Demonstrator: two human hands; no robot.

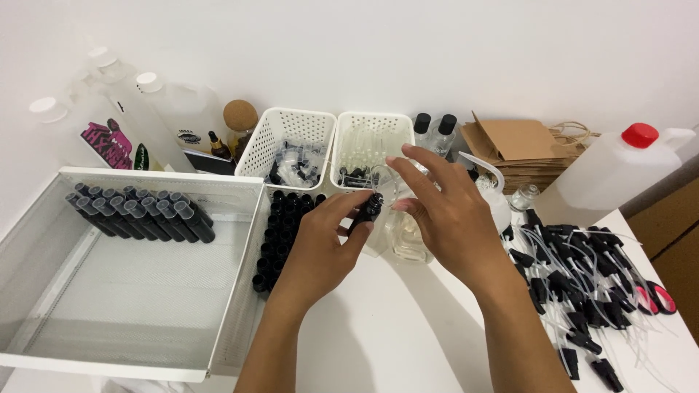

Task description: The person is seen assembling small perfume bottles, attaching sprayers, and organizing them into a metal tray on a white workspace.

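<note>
My left hand grips a small black bottle at mid-table, tilted, its top pointing to the upper right. My right hand hovers just right of it, fingers spread, thumb and forefinger near the bottle's top; whether they pinch a small part I cannot tell. A clear glass container stands on the table under the right hand. A block of upright black bottles sits just left of my left hand.
A white mesh tray at the left holds a row of lying black bottles. Two white baskets stand behind. Black spray pumps with tubes are piled at the right, near a red-capped jug and brown paper bags.
</note>
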